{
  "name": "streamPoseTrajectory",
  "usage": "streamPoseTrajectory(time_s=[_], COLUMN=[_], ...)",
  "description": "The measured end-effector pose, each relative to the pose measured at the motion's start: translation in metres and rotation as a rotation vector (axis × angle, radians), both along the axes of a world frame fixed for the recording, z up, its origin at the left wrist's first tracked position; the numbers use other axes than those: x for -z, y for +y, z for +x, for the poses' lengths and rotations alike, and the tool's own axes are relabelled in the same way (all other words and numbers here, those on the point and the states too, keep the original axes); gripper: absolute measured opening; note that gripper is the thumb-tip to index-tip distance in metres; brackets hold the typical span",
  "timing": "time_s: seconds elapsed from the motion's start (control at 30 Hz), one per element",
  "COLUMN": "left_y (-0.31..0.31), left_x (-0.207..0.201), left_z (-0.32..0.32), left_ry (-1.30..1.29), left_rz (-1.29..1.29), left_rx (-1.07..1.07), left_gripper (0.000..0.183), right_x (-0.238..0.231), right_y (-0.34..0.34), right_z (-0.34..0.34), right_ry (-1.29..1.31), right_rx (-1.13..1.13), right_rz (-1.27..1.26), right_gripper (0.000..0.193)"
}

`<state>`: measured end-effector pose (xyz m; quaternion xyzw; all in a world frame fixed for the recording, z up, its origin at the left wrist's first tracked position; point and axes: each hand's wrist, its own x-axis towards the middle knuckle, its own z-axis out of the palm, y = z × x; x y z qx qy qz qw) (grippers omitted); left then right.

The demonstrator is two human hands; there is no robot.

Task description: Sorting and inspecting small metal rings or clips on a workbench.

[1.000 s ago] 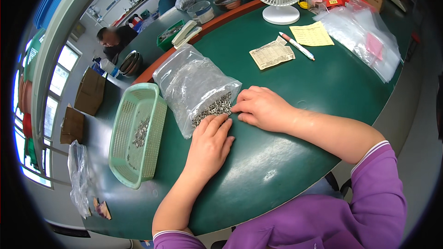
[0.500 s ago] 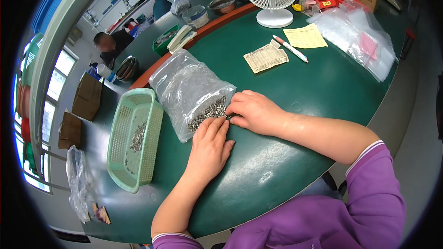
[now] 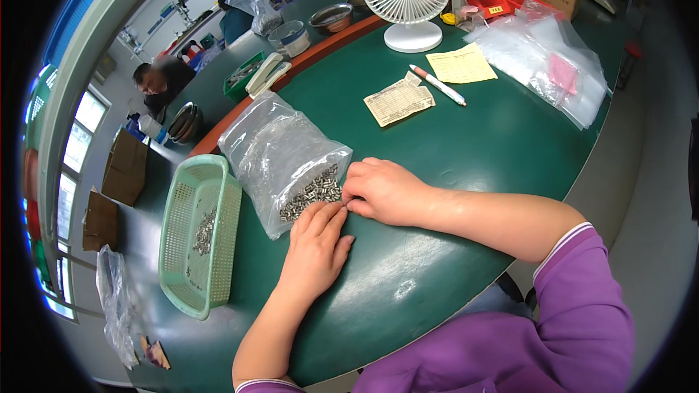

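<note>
A clear plastic bag (image 3: 273, 142) lies on the green table, with many small silvery metal cylinders (image 3: 318, 191) gathered at its near end. My left hand (image 3: 318, 244) rests palm down at the bag's near edge, fingers stretched out and thumb apart, its fingertips touching the parts. Beside it, my right hand (image 3: 382, 191) is closed, with fingers curled and pinched at the bag's right corner. Whatever is between those fingertips is hidden. A pale green perforated basket (image 3: 227, 240) stands left of the bag, with a small heap of metal pieces (image 3: 205, 233) inside.
Beyond the bag lie a printed slip (image 3: 399, 102), a pen (image 3: 437, 85) and a yellow paper (image 3: 462, 63). A white fan (image 3: 413, 36) stands behind them, and flat plastic bags (image 3: 546, 58) lie at right. Cardboard boxes (image 3: 125, 164) are at left. Another person (image 3: 171, 80) sits across the table.
The whole view has shifted slightly, so table items appear a little farther left and lower. Both hands stay at the bag's near edge, with my right fingers still curled there.
</note>
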<state>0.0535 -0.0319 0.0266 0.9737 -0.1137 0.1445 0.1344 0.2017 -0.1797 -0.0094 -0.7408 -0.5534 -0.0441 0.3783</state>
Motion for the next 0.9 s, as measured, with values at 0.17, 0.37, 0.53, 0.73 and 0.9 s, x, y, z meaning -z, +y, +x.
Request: streamPoseTrajectory(time_s=[0.17,0.37,0.53,0.73,0.9], left_y=[0.0,0.0,0.004,0.005,0.006], left_x=[0.0,0.004,0.006,0.009,0.008], left_z=[-0.002,-0.002,-0.002,-0.002,-0.002], left_ry=[-0.016,0.059,0.106,0.114,0.121], left_rz=[0.033,-0.057,-0.104,-0.102,-0.107], left_rx=[-0.025,-0.096,-0.102,-0.095,-0.062], left_gripper=[0.049,0.083,0.096,0.095,0.094], right_x=[0.0,-0.001,-0.001,0.0,0.0], right_y=[0.001,0.001,0.004,0.004,0.002], right_z=[0.002,0.017,0.011,0.013,0.011], right_ry=[-0.004,0.095,0.066,0.064,0.048], right_rx=[0.009,0.098,-0.01,-0.071,-0.01], right_rz=[0.051,0.06,0.036,0.034,0.098], right_gripper=[0.011,0.01,0.01,0.011,0.012])
